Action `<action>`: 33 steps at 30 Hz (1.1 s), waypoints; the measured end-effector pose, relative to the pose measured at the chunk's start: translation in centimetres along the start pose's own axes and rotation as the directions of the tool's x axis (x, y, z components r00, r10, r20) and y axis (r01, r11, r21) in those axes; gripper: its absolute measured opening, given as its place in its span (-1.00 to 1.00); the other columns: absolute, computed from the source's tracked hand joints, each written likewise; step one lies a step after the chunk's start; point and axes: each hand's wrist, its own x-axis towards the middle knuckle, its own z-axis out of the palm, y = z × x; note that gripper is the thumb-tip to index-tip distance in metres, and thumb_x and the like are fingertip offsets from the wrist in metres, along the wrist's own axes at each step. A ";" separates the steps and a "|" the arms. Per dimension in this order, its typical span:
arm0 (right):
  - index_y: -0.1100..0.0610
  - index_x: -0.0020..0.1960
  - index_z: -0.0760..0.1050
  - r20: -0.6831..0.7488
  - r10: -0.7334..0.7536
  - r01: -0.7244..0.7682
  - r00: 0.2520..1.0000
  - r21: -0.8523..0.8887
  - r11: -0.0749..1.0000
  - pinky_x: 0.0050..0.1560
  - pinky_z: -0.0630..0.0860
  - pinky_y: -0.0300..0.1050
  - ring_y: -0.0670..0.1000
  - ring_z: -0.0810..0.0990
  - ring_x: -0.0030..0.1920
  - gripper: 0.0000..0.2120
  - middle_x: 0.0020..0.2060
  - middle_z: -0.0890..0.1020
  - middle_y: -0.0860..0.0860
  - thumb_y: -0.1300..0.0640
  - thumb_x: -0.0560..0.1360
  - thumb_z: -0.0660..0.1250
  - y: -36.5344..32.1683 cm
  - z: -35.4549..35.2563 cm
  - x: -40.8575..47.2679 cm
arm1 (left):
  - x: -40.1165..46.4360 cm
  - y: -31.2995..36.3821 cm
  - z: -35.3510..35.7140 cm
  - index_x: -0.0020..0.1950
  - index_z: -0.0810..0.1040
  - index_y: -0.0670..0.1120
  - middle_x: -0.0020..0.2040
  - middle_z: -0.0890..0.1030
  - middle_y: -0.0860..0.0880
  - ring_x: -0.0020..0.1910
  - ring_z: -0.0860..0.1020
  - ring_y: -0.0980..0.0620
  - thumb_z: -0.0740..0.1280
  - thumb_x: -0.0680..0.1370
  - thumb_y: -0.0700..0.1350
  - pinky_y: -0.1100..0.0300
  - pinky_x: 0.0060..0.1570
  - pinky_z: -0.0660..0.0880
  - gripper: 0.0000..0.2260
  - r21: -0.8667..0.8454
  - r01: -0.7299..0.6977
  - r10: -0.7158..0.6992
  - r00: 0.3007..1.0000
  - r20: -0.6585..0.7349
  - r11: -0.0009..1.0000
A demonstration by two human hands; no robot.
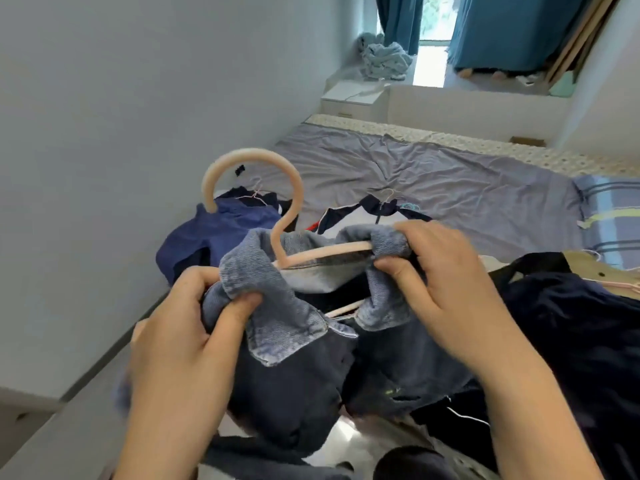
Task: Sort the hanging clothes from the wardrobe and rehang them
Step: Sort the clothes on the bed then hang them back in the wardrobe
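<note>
Near the viewer, above a bed strewn with clothes, the left hand and right hand each pinch the pale denim collar of a dark jacket on a peach plastic hanger, best seated by drawing both shoulders evenly outward.

Left hand, right hand raised, pinching (fingers curled).

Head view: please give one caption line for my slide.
Both hands grip a denim collar on a hanger.
</note>
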 end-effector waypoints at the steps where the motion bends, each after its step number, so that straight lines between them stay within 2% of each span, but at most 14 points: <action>1: 0.10 0.03 0.48 0.048 -0.029 0.030 0.998 -0.019 0.999 -0.06 0.36 0.00 0.03 0.46 -0.11 -0.66 -0.15 0.55 -0.04 -0.10 0.52 0.08 -1.1 1.1 0.2 | -0.2 -0.4 -0.5 -0.05 0.48 0.16 -0.26 0.61 0.13 -0.14 0.57 -0.11 0.25 0.39 0.24 -0.21 -0.05 0.49 -0.76 0.040 -0.026 0.026 1.000 -0.001 0.999; 3: 0.10 -0.08 0.44 0.127 -0.045 0.048 0.991 -0.016 0.999 -0.10 0.38 0.04 0.04 0.44 -0.15 -0.65 -0.22 0.52 -0.05 -0.14 0.50 0.06 -2.6 2.8 -0.3 | -0.5 -1.5 -1.3 -0.06 0.48 0.15 -0.23 0.61 0.16 -0.12 0.56 -0.04 0.19 0.33 0.29 -0.19 0.00 0.46 -0.69 0.070 -0.047 0.048 0.999 -0.003 0.996; 5: 0.08 -0.11 0.43 0.210 0.006 -0.017 0.978 0.050 0.999 -0.13 0.43 0.07 0.01 0.48 -0.17 -0.61 -0.25 0.52 -0.08 -0.22 0.46 0.06 -3.0 3.1 -1.6 | -0.7 -2.7 -2.0 -0.08 0.49 0.12 -0.21 0.62 0.18 -0.13 0.57 0.01 0.19 0.31 0.29 -0.18 0.00 0.45 -0.66 0.063 -0.068 0.065 0.997 0.038 0.996; 9: -0.01 -0.18 0.48 0.231 0.141 -0.185 0.963 0.182 0.966 -0.22 0.47 0.02 -0.07 0.51 -0.29 -0.70 -0.33 0.55 -0.07 -0.24 0.39 0.29 -1.7 1.5 -4.8 | -0.6 -3.7 -2.3 -0.07 0.54 0.08 -0.18 0.63 0.14 -0.11 0.58 0.05 0.23 0.31 0.28 -0.18 0.03 0.45 -0.64 -0.003 -0.135 0.133 0.969 0.206 0.991; 12: 0.00 -0.19 0.51 0.128 0.245 -0.268 0.961 0.208 0.941 -0.23 0.46 -0.03 -0.04 0.51 -0.30 -0.67 -0.33 0.57 -0.05 -0.26 0.33 0.30 -1.7 0.7 -7.3 | 0.4 -3.5 -1.4 -0.09 0.55 0.13 -0.17 0.63 0.18 -0.09 0.57 0.12 0.26 0.32 0.29 -0.14 0.04 0.45 -0.68 -0.032 -0.213 0.213 0.928 0.305 0.976; 14: 0.02 -0.19 0.52 0.038 0.315 -0.316 0.948 0.183 0.931 -0.22 0.49 0.02 -0.02 0.53 -0.30 -0.64 -0.33 0.58 -0.04 -0.28 0.33 0.27 -1.9 0.3 -9.0 | 1.1 -3.2 -0.3 -0.13 0.55 0.14 -0.18 0.61 0.21 -0.11 0.55 0.19 0.31 0.36 0.27 -0.06 0.02 0.45 -0.75 -0.024 -0.291 0.279 0.883 0.377 0.956; 16: -0.03 -0.18 0.50 -0.042 0.382 -0.372 0.923 0.151 0.916 -0.24 0.49 -0.02 -0.04 0.55 -0.29 -0.71 -0.31 0.59 -0.09 -0.25 0.34 0.29 -1.7 -0.3 -10.6 | 1.7 -3.1 1.1 -0.19 0.55 0.10 -0.21 0.59 0.22 -0.16 0.51 0.20 0.39 0.43 0.15 0.13 -0.06 0.41 -0.85 -0.019 -0.355 0.322 0.826 0.463 0.935; 18: -0.10 -0.18 0.50 -0.093 0.446 -0.433 0.890 0.129 0.892 -0.23 0.51 -0.05 -0.07 0.57 -0.26 -0.83 -0.27 0.60 -0.16 -0.17 0.37 0.36 -1.4 -1.2 -12.1 | 2.1 -3.2 2.7 -0.29 0.49 0.06 -0.28 0.54 0.14 -0.25 0.46 0.16 0.39 0.45 0.04 0.35 -0.25 0.31 -0.84 -0.018 -0.404 0.349 0.766 0.539 0.915; 21: -0.08 -0.16 0.49 -0.159 0.513 -0.511 0.844 0.055 0.858 -0.22 0.53 0.04 -0.08 0.57 -0.26 -0.83 -0.26 0.60 -0.16 -0.16 0.38 0.37 -1.1 -2.3 -14.0 | 2.5 -3.4 5.4 -0.36 0.40 0.01 -0.37 0.45 0.01 -0.37 0.37 0.12 0.39 0.46 0.01 0.32 -0.35 0.27 -0.74 -0.064 -0.414 0.366 0.708 0.604 0.908; 24: -0.07 -0.14 0.49 -0.270 0.533 -0.561 0.802 -0.033 0.827 -0.19 0.50 0.03 -0.10 0.54 -0.23 -0.78 -0.28 0.58 -0.12 -0.21 0.39 0.29 -1.0 -3.4 -15.3 | 1.8 -2.4 7.7 -0.36 0.37 0.11 -0.39 0.47 0.18 -0.36 0.40 0.21 0.38 0.49 0.02 0.34 -0.36 0.28 -0.72 -0.150 -0.423 0.411 0.637 0.652 0.894; 26: -0.10 -0.12 0.48 -0.394 0.499 -0.572 0.772 -0.090 0.815 -0.12 0.45 0.03 -0.05 0.47 -0.20 -0.78 -0.29 0.53 -0.13 -0.22 0.39 0.23 -0.7 -4.7 -16.0 | 0.7 -1.2 8.6 -0.30 0.42 0.18 -0.35 0.50 0.22 -0.31 0.44 0.23 0.33 0.51 0.07 0.33 -0.32 0.30 -0.80 -0.246 -0.422 0.470 0.590 0.657 0.872; 27: -0.11 -0.10 0.48 -0.450 0.475 -0.577 0.756 -0.115 0.809 -0.07 0.43 0.07 -0.03 0.44 -0.17 -0.79 -0.27 0.52 -0.16 -0.21 0.40 0.23 -0.5 -5.5 -16.2 | 0.0 -0.7 8.9 -0.24 0.45 0.20 -0.30 0.52 0.19 -0.27 0.46 0.20 0.28 0.50 0.14 0.30 -0.28 0.31 -0.87 -0.288 -0.423 0.501 0.578 0.644 0.859; 29: -0.14 -0.07 0.49 -0.534 0.440 -0.593 0.722 -0.150 0.791 0.01 0.40 0.19 0.00 0.43 -0.10 -0.83 -0.22 0.54 -0.16 -0.17 0.42 0.25 -0.1 -7.0 -16.6 | -0.9 0.5 9.7 -0.16 0.47 0.17 -0.23 0.54 0.12 -0.20 0.48 0.14 0.17 0.46 0.23 0.18 -0.19 0.34 -0.81 -0.351 -0.431 0.552 0.577 0.602 0.832; 33: -0.11 -0.16 0.47 -0.627 0.440 -0.666 0.643 -0.175 0.725 0.07 0.37 0.20 -0.05 0.39 -0.08 -0.80 -0.26 0.52 -0.18 -0.22 0.37 0.27 2.0 -8.8 -17.4 | -1.6 2.6 12.5 -0.12 0.50 0.16 -0.25 0.54 0.17 -0.23 0.48 0.20 0.18 0.48 0.21 0.03 -0.10 0.37 -0.81 -0.382 -0.397 0.550 0.561 0.619 0.834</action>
